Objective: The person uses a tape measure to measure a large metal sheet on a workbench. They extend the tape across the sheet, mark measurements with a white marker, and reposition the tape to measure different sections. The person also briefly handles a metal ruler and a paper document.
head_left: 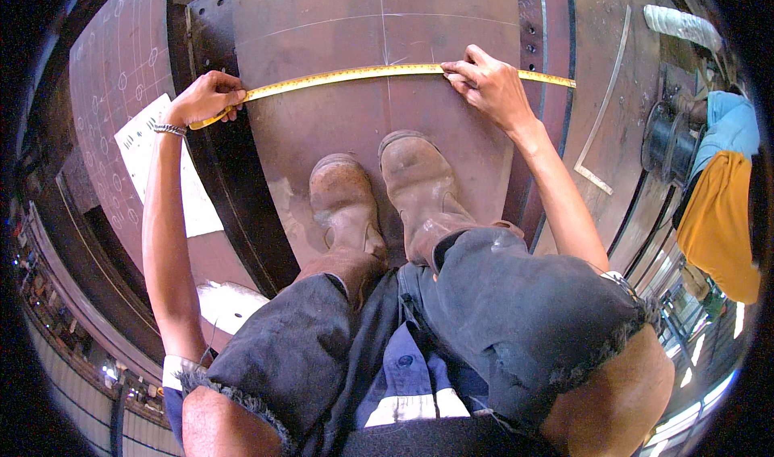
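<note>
A yellow tape measure blade (347, 75) stretches across a reddish-brown metal plate (322, 134) marked with thin pale lines. Its left part is pinched by my left hand (211, 100), which wears a bracelet, just beyond the plate's left edge. Toward the plate's right side, my right hand (488, 90) grips the blade between thumb and fingers. From there the blade runs on past the plate, and its free end lies over the neighbouring dark strip. A lengthwise line on the plate crosses under the blade near its middle.
My brown boots (419, 175) stand on the plate. Left lies a plate with drawn circles (121, 78) and a white sheet (189, 191). Right are a metal square (615, 86), a pale wrapped tube (684, 26), a dark spool (667, 144) and a person in orange and blue clothing (720, 223). Dark gaps separate plates.
</note>
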Motion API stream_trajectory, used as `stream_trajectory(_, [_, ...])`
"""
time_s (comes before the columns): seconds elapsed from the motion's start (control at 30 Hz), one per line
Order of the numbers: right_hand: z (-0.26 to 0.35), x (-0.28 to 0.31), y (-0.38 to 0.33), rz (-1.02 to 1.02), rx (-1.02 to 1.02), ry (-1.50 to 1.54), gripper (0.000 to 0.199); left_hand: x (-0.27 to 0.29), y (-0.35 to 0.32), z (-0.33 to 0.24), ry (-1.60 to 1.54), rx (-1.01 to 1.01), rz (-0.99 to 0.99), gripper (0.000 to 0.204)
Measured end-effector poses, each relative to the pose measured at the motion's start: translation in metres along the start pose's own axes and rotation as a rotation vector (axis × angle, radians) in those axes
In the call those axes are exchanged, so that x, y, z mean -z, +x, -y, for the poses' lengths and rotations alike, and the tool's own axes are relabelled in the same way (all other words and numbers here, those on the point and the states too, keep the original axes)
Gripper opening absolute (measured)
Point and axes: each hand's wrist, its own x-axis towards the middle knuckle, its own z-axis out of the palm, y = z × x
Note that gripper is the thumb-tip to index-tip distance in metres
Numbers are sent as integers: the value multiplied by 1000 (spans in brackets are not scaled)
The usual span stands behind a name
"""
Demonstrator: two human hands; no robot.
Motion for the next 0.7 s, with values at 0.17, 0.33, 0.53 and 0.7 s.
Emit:
stream_trajectory(0.17, [1, -2, 0, 0, -43, 55, 19, 1, -1, -2, 6, 2, 19, 24])
stream_trajectory(0.33, [1, 0, -7, -28, -57, 30, 18, -2, 9, 0, -22, 4, 2, 24])
stream_trajectory(0.53, [3, -4, 0, -36, -53, 76, 18, 1, -1, 2, -12, -3, 18, 24])
stream_trajectory(0.7, [4, -2, -1, -29, -68, 52, 19, 2, 6, 7, 1, -45, 38, 26])
